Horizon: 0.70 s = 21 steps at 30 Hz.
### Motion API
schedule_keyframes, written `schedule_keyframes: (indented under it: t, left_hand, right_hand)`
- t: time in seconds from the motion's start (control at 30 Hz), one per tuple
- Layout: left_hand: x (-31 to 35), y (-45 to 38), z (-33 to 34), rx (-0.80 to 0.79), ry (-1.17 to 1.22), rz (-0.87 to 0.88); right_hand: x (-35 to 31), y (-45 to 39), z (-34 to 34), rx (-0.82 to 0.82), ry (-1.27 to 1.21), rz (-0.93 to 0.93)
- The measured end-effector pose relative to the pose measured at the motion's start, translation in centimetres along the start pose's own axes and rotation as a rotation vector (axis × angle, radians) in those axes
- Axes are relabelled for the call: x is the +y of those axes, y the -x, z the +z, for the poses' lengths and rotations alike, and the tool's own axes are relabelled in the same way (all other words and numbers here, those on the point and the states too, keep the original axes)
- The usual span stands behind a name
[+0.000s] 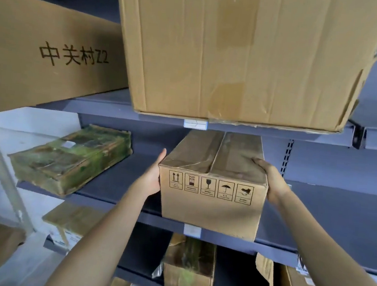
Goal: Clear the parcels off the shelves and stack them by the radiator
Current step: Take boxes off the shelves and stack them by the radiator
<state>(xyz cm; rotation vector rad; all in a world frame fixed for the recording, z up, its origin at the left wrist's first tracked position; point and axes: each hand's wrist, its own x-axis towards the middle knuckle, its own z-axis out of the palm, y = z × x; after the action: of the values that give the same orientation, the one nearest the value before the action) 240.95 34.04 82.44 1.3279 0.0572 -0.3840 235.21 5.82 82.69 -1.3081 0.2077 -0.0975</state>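
The long brown cardboard carton with five handling symbols printed on its near end (pixel 212 192) sits on the middle grey metal shelf (pixel 337 219), its near end overhanging the front lip. The left hand (pixel 152 176) lies flat against the carton's left side with the fingers straight, pressing rather than curling; the right hand (pixel 271 182) has its fingers hooked over the top right edge, so that grip is grasping the carton.

To draw it out well, I would squeeze evenly from both sides, slide it straight toward the body until its weight is clear of the lip, then shift one hand beneath the base (the top flaps look creased and may give under a pull). The fragile-glass and this-way-up marks argue for keeping it level. The big worn cardboard box on the shelf above (pixel 243 53) hangs low over it, so lifting early would likely knock it.

Counted in view: two cardboard boxes on the top shelf, this one and the long one with black printed characters (pixel 47 55); two parcels on the middle shelf, the carton and a flat parcel wrapped in greenish film (pixel 72 158); at least four on the lower shelves, partly hidden. The radiator is not in view.
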Motion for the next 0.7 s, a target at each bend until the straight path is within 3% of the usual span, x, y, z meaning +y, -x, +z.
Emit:
schedule_keyframes:
  t: [0.1,0.27,0.4,0.53,0.7]
  left_hand:
    - [-0.5,0.2,-0.5,-0.067,-0.029,0.043]
    - [-1.3,2.1,-2.9,-0.262,-0.038,0.048]
    - [-1.2,5.3,-4.4,-0.312,-0.305,0.000]
    - [-1.9,8.6,-6.0,-0.414,-0.470,-0.030]
    - [-4.1,12.1,-4.0,-0.505,-0.419,0.040]
  right_hand:
    - [-0.1,0.9,0.4,-0.002,-0.138,0.016]
    - [0.2,5.2,1.0,-0.002,-0.162,0.011]
    - [1.6,10.7,1.9,0.029,-0.192,-0.024]
    - [4.8,17.4,1.9,0.043,-0.152,-0.044]
    - [9.1,23.9,1.9,0.177,-0.031,-0.112]
